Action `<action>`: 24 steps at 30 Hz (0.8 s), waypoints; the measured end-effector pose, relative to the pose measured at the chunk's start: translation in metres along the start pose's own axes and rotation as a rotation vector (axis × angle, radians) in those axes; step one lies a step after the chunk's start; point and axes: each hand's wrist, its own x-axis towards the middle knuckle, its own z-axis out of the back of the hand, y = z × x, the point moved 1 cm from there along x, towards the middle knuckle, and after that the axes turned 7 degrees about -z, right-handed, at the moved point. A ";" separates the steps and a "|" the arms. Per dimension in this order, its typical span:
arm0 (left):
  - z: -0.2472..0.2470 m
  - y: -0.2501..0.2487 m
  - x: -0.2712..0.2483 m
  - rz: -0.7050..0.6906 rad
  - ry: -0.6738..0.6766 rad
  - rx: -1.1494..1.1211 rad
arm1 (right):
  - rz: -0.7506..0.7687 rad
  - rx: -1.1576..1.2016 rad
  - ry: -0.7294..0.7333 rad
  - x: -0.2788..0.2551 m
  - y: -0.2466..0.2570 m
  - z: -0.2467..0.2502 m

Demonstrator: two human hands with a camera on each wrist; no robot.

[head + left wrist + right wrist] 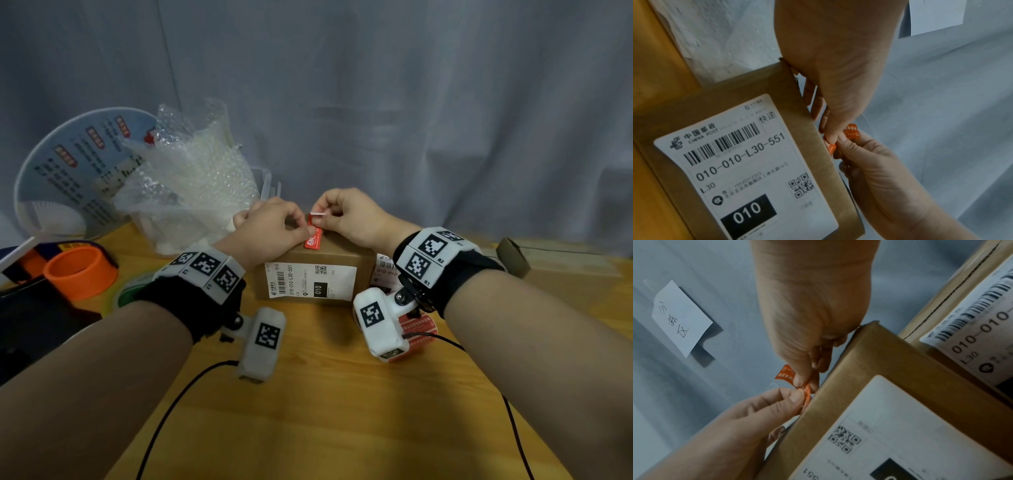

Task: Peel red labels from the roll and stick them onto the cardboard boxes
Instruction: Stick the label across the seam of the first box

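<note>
Pinching a small red rectangular label [314, 237] between them, both hands meet at the far top edge of a brown cardboard box [308, 260] that stands on the wooden desk [325, 394]. The left hand [270, 229] has its thumb and forefinger closed on the lower part of the label, which lies against the box top at its far edge; its other fingers are curled. The right hand [346, 219] clamps thumb and forefinger on the upper end, where a white strip of backing shows, and lifts that end clear of the cardboard. In the left wrist view the label [851, 131] bends between the two grips, one part above the fingertips, the other down at the box edge [812, 129]. The right wrist view shows the same bent label [786, 372] just off the corner of the box [869, 356].

A white shipping label [310, 281] with a barcode, the code 010-010-L30-551 and a black 010 block covers the near face of the box. A second cardboard box [962, 308] with a like label stands just to the right. The roll of red labels [416, 330] lies on the desk under the right wrist, partly hidden by the wrist camera.

To the left are crumpled clear bubble wrap [191, 178], a round printed hand fan [68, 171] and an orange plastic ring [80, 272]. A grey curtain [411, 102] hangs behind the desk.
</note>
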 end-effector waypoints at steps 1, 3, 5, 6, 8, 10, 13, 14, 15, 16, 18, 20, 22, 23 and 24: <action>0.000 0.000 0.000 0.002 0.011 0.012 | -0.002 -0.004 -0.001 0.000 0.000 0.000; 0.000 0.000 0.000 0.008 0.027 0.039 | -0.005 -0.017 -0.006 -0.001 0.000 0.000; 0.000 0.000 0.000 0.014 0.039 0.047 | 0.001 -0.016 -0.011 -0.002 0.000 0.000; -0.001 0.000 0.001 0.016 0.044 0.044 | 0.005 -0.019 -0.019 -0.002 0.000 0.001; -0.001 0.001 0.001 0.023 0.051 0.040 | 0.004 -0.035 -0.052 -0.002 -0.001 0.004; -0.002 0.001 0.001 0.025 0.047 0.042 | 0.000 -0.053 -0.097 -0.001 -0.001 0.007; -0.004 -0.001 -0.002 0.012 0.010 0.070 | 0.003 -0.092 -0.145 0.000 -0.002 0.008; -0.004 -0.001 -0.003 0.005 -0.010 0.078 | 0.000 -0.102 -0.152 0.000 -0.002 0.006; -0.004 -0.001 -0.005 -0.008 -0.033 0.085 | -0.001 -0.106 -0.157 0.001 -0.003 0.005; -0.005 -0.001 -0.007 -0.031 -0.057 0.092 | -0.005 -0.099 -0.159 0.002 -0.003 0.003; -0.005 -0.002 -0.010 -0.103 -0.090 0.112 | -0.014 -0.072 -0.161 0.003 -0.005 0.000; -0.004 -0.003 -0.011 -0.179 -0.091 0.167 | -0.022 -0.062 -0.171 0.002 -0.007 -0.002; -0.005 -0.004 -0.012 -0.224 -0.074 0.183 | -0.018 -0.057 -0.183 0.002 -0.009 -0.004; -0.005 -0.003 -0.012 -0.234 -0.058 0.154 | -0.016 -0.048 -0.187 0.001 -0.009 -0.005; -0.005 -0.002 -0.013 -0.238 -0.043 0.111 | -0.015 -0.039 -0.190 0.001 -0.009 -0.005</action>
